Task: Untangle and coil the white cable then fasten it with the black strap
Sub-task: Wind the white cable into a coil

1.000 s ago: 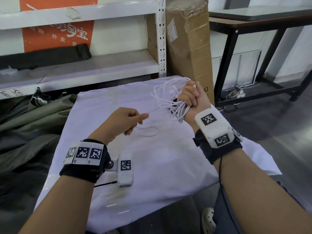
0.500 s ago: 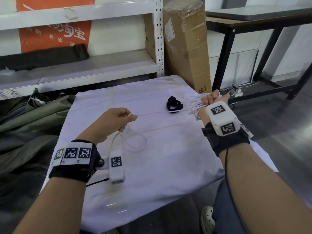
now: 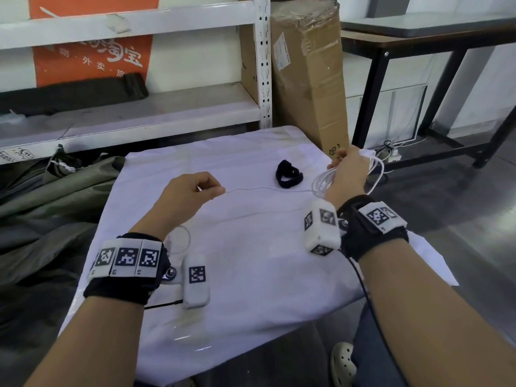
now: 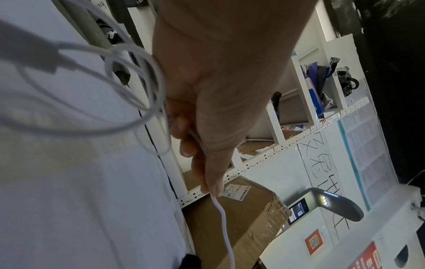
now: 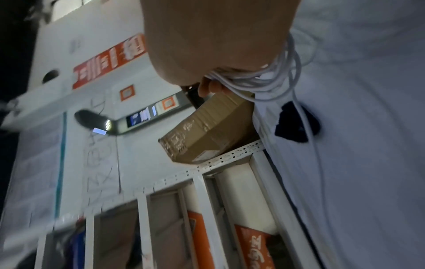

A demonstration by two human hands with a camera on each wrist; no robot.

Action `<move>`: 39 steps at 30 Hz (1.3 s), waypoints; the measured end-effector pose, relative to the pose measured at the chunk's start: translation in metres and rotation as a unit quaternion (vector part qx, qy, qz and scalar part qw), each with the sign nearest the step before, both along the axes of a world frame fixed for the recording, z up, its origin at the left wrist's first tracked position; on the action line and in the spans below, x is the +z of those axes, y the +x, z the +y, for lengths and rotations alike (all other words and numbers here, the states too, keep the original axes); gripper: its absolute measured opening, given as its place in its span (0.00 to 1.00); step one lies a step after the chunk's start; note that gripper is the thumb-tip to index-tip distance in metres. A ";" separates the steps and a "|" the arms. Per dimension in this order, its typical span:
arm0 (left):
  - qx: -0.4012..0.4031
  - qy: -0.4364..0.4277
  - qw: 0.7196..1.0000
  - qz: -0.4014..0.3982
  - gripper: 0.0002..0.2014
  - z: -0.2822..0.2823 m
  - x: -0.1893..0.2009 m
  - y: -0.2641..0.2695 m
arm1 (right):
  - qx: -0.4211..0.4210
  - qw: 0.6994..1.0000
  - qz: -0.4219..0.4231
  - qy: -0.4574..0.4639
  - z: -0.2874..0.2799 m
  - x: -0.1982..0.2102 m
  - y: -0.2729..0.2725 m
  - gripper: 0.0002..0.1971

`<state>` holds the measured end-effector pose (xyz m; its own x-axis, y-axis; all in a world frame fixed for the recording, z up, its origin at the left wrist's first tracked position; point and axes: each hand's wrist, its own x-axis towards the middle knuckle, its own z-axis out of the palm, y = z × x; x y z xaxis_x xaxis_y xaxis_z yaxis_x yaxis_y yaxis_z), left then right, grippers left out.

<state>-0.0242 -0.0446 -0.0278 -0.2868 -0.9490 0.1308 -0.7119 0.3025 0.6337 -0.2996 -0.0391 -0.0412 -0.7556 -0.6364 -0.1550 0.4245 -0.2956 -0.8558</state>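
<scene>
The thin white cable (image 3: pixel 265 187) runs in a nearly straight line across the white cloth between my two hands. My left hand (image 3: pixel 192 191) pinches the strand between thumb and forefinger; the left wrist view shows the cable (image 4: pixel 224 223) leaving the pinch and loose loops (image 4: pixel 128 85) hanging behind the palm. At the table's right edge, my right hand (image 3: pixel 349 169) grips a bundle of cable loops (image 3: pixel 374 169), seen bunched under its fingers (image 5: pixel 260 81). The black strap (image 3: pixel 289 174), curled in a ring, lies on the cloth just beyond the strand.
The small table wears a white cloth (image 3: pixel 251 261). A tall cardboard box (image 3: pixel 307 74) and white metal shelving (image 3: pixel 134 113) stand behind it. A black-framed table (image 3: pixel 435 48) is to the right, and grey-green fabric (image 3: pixel 50 208) is heaped on the left.
My right hand has carried the bundle from above the table's middle out to its right edge, uncovering the black strap. The strand between my hands has lengthened; the left hand drifted slightly down.
</scene>
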 end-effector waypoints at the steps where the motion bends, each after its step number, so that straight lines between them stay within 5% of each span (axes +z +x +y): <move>1: -0.008 0.006 1.000 -0.002 0.07 0.001 0.002 0.000 | 0.002 0.998 0.057 0.000 -0.002 -0.003 0.004 0.13; 6: -0.087 0.049 0.995 -0.003 0.08 0.008 0.008 -0.004 | 0.109 0.958 0.265 0.015 0.002 -0.013 0.024 0.11; 9: -0.120 0.060 0.991 0.006 0.10 0.011 0.012 -0.007 | 0.227 0.935 0.271 0.023 0.002 -0.014 0.037 0.12; 13: -0.146 0.058 0.986 0.052 0.11 0.014 0.018 -0.008 | 0.388 0.845 0.361 0.074 0.010 -0.016 0.057 0.07; 18: -0.159 0.042 0.982 0.094 0.10 0.016 0.016 -0.014 | 0.495 0.783 0.369 0.071 0.018 -0.015 0.075 0.08; 27: -0.100 -0.004 0.987 0.129 0.11 0.011 0.007 -0.020 | 0.531 0.830 0.167 0.038 0.028 -0.005 0.079 0.12; 33: -0.079 -0.020 0.986 0.147 0.11 0.005 -0.004 -0.025 | 0.559 0.773 0.286 0.087 0.036 0.001 0.085 0.24; 37: -0.075 -0.005 0.985 0.156 0.12 0.004 -0.003 -0.025 | 0.516 0.816 0.256 0.049 0.033 0.001 0.082 0.21; 39: -0.058 -0.013 0.995 0.080 0.10 0.001 -0.005 -0.020 | 0.478 0.852 0.209 0.028 0.030 0.004 0.078 0.21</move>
